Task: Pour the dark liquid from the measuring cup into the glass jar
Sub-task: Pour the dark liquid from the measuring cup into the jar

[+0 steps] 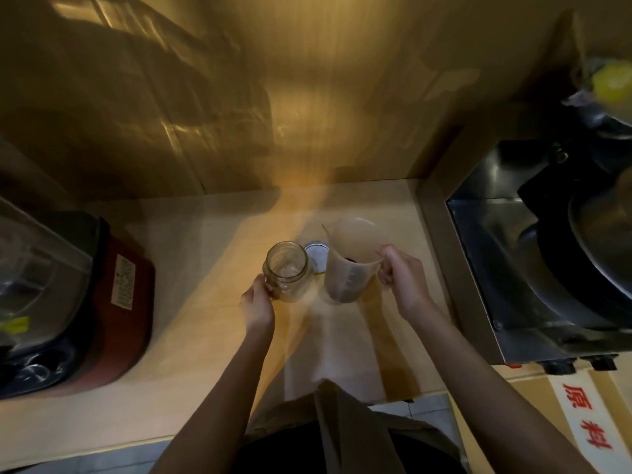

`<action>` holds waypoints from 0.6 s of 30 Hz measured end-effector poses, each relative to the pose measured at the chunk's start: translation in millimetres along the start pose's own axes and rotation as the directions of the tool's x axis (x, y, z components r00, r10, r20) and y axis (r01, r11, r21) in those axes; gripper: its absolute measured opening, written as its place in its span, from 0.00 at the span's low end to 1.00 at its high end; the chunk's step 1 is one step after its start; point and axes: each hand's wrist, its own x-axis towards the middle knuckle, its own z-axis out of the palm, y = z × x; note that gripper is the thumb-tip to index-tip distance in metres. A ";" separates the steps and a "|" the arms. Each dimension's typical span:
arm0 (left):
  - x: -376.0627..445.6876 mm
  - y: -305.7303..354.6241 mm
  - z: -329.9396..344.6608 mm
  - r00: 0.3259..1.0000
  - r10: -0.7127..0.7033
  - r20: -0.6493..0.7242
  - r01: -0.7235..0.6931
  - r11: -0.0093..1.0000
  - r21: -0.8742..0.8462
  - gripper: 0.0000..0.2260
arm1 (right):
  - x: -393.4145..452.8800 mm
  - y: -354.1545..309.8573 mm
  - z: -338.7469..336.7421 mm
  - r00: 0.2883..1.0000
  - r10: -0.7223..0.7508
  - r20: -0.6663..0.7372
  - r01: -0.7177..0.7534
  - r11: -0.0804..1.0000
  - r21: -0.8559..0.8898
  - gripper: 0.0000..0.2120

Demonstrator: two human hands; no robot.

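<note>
A clear glass jar [286,270] stands upright and open-mouthed on the pale wooden counter [191,343], near its middle. My left hand [258,304] grips the jar's left side. Just right of it is a translucent plastic measuring cup [350,260] with printed marks and a little dark liquid at its bottom. My right hand [400,280] is closed on the cup's handle; the cup is upright, its spout pointing away to the left. Jar and cup are almost touching.
A round metal lid [316,254] lies behind the jar and cup. A red appliance [113,309] with a clear container sits at the left. A steel machine [533,261] stands at the right. A wall panel rises behind the counter.
</note>
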 end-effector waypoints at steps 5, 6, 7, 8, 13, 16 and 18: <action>2.2 7.6 3.0 0.992 -0.125 0.027 0.127 0.981 -0.144 0.20 | 11.1 6.5 6.2 0.997 0.016 -0.071 -0.018 1.000 -0.021 0.20; 2.2 10.3 3.6 0.990 -0.135 0.040 0.140 0.974 -0.179 0.20 | 13.3 7.2 6.2 0.997 0.012 -0.075 -0.015 0.999 -0.033 0.20; 2.6 12.2 3.7 0.990 -0.132 0.049 0.139 0.972 -0.191 0.19 | 14.9 7.6 6.1 0.997 0.003 -0.076 -0.006 0.999 -0.042 0.20; 3.0 14.0 3.8 0.992 -0.116 0.055 0.124 0.977 -0.174 0.19 | 16.6 7.6 5.8 0.997 -0.011 -0.074 0.008 0.999 -0.052 0.19; 1.8 23.4 0.6 0.994 0.065 0.090 -0.062 0.997 -0.038 0.19 | 21.3 -4.1 3.4 0.994 -0.113 -0.008 0.111 0.987 -0.114 0.13; -0.4 33.9 -4.9 0.984 0.131 0.122 -0.137 0.990 0.038 0.21 | 22.5 -18.9 -0.9 0.982 -0.180 0.058 0.187 0.970 -0.155 0.15; -4.2 46.1 -7.6 0.978 0.147 0.150 -0.154 0.987 0.037 0.22 | 21.4 -31.6 -5.3 0.968 -0.226 0.107 0.243 0.951 -0.194 0.18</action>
